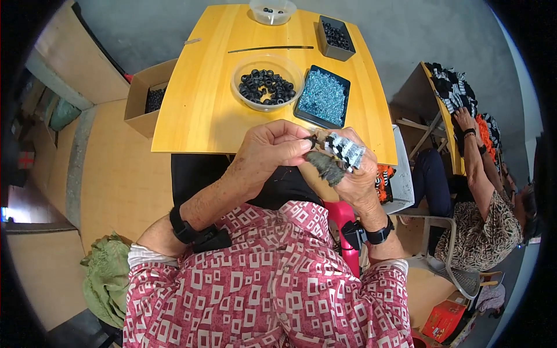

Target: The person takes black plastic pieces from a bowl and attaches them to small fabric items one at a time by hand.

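Observation:
At the near edge of the yellow table, my right hand (pixel 361 184) is closed round a small plush piece (pixel 347 152) with black-and-white striped fabric. A grey fur tuft (pixel 326 167) hangs from it. Close beside it, my left hand (pixel 261 152) pinches a small black part (pixel 312 141) between thumb and forefinger, against the plush piece. What exactly that part is stays too small to tell. Just beyond my hands stand a clear bowl (pixel 234 78) of black ring-shaped parts (pixel 264 86) and a black tray (pixel 297 112) of clear bluish pieces (pixel 322 97).
A dark stick (pixel 270 49), a black box (pixel 337 54) of dark parts and another clear bowl (pixel 272 17) are at the table's far side. A carton (pixel 137 98) stands left. On the right, a white box (pixel 401 194) holds striped plush pieces; a co-worker (pixel 481 226) sits beyond.

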### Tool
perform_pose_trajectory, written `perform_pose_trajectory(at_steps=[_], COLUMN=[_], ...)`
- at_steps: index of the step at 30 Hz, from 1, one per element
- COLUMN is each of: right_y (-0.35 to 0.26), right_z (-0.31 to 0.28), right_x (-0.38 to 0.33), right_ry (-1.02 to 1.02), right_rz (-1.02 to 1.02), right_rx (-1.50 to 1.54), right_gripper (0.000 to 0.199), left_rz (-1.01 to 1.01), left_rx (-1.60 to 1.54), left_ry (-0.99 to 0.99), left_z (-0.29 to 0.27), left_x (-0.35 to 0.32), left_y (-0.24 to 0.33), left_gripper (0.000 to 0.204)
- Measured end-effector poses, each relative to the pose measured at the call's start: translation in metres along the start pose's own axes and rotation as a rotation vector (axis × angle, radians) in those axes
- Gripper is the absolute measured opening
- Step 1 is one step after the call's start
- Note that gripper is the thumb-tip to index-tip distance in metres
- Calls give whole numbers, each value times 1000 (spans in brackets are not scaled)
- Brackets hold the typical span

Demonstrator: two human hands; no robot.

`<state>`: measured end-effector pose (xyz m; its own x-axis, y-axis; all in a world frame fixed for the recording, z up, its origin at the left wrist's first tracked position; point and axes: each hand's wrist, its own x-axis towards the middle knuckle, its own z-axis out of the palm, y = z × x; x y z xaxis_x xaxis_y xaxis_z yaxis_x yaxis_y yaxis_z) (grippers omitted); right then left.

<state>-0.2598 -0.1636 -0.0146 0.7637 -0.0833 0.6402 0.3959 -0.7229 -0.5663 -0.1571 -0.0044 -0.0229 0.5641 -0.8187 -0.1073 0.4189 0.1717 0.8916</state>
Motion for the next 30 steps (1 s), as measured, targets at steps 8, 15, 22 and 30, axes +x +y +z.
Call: perform_pose_trajectory(at_steps=[8,15,22,30], right_y=[2,4,0,7], right_z=[11,8,6,1], right_x=[1,0,5,2], right_ry=[42,57,24,-3], right_rz=[56,45,-46,-105], right_rx=[-53,-39,-81,-101], right_gripper=[28,28,30,33], left_rz=[-28,-78,-34,-49], left_rx=[76,89,164,105], left_ry=[63,37,-11,51], left_z=[-1,1,-5,0], left_x=[1,2,6,0], left_y=[3,12,11,5], left_gripper=[18,20,22,17])
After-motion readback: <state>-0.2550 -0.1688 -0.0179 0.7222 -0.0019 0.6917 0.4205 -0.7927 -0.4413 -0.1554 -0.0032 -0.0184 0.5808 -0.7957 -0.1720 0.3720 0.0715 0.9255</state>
